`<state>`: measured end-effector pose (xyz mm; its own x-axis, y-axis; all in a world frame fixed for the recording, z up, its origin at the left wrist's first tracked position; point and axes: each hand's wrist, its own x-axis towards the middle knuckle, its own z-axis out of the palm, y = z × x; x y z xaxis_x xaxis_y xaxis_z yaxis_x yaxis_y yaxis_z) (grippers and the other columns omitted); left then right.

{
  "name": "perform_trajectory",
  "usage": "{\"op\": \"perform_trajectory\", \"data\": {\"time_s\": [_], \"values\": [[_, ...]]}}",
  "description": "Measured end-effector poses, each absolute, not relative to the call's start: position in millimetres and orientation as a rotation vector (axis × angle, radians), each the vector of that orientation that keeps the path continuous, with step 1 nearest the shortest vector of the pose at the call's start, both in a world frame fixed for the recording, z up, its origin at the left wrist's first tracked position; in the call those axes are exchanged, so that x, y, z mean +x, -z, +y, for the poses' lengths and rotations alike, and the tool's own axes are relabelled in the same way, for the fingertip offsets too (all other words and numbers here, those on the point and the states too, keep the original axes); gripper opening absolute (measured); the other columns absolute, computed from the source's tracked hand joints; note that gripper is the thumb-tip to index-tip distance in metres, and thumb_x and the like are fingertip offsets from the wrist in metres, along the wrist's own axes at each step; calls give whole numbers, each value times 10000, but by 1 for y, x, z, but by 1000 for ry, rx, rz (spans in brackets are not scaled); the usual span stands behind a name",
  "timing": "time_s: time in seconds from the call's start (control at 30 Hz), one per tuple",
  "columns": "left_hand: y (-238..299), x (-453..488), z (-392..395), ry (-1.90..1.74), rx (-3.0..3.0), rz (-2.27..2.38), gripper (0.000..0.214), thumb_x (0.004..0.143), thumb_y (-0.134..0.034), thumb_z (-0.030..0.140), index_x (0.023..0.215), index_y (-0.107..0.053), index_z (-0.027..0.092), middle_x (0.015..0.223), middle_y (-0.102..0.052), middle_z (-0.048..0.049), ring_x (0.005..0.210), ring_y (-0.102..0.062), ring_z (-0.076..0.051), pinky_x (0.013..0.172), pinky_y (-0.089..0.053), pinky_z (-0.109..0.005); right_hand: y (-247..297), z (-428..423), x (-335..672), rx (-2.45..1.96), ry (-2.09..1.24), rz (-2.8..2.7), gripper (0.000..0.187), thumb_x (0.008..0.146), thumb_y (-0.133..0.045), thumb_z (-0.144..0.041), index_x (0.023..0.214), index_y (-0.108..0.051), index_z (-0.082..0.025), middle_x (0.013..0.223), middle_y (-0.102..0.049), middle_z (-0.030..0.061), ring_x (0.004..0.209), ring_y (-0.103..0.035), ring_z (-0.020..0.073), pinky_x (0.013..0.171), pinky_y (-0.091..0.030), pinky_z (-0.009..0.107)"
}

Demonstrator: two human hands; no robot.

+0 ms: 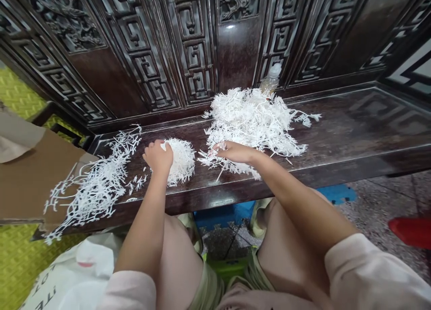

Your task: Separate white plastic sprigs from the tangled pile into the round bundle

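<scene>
My left hand [157, 156] is curled, its fingers closed on the edge of a small round heap of white plastic pieces [181, 161] on the dark wooden bench [353, 130]. My right hand [232, 152] lies at the near edge of a big pile of white branched plastic sprigs [252, 121], fingers pinched on one sprig. A spread of long white stalks [97, 184] lies at the bench's left end.
A clear plastic bottle [271, 78] stands behind the big pile against the carved wooden back. A cardboard sheet [30, 175] sits at the left, a white plastic bag [74, 274] by my left knee, a red object [412, 231] on the floor at right.
</scene>
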<state>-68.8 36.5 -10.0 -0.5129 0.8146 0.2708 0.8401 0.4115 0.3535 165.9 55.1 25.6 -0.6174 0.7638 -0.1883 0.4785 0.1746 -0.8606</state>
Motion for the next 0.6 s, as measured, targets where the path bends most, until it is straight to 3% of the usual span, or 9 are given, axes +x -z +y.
{"op": "perform_trajectory", "data": {"time_s": [0.23,0.43,0.6], "values": [[-12,-25,13,1117,-2667,-2368,383,800,-311,464,932,-558,202,934,-584,-33,838,-516,-165,728,-382,-272,-28,51,160,-1134,-1258,-2291,242,721,-476,-211,907,-621,-156,970,-616,54,860,-543,153,785,-378,266],[-7,-13,13,934,-2874,-2231,312,785,-366,408,737,-564,172,740,-560,-15,717,-500,-147,664,-365,-259,-29,51,162,-1147,-1279,-2286,238,696,-457,-155,868,-621,-151,917,-620,39,842,-531,155,771,-370,264],[-1,-9,16,986,-2808,-2222,270,773,-397,373,697,-556,169,723,-554,-15,715,-494,-146,672,-360,-261,-23,58,165,-1148,-1523,-2173,288,761,-429,-356,770,-625,-144,806,-623,48,746,-530,155,706,-379,279]]}}
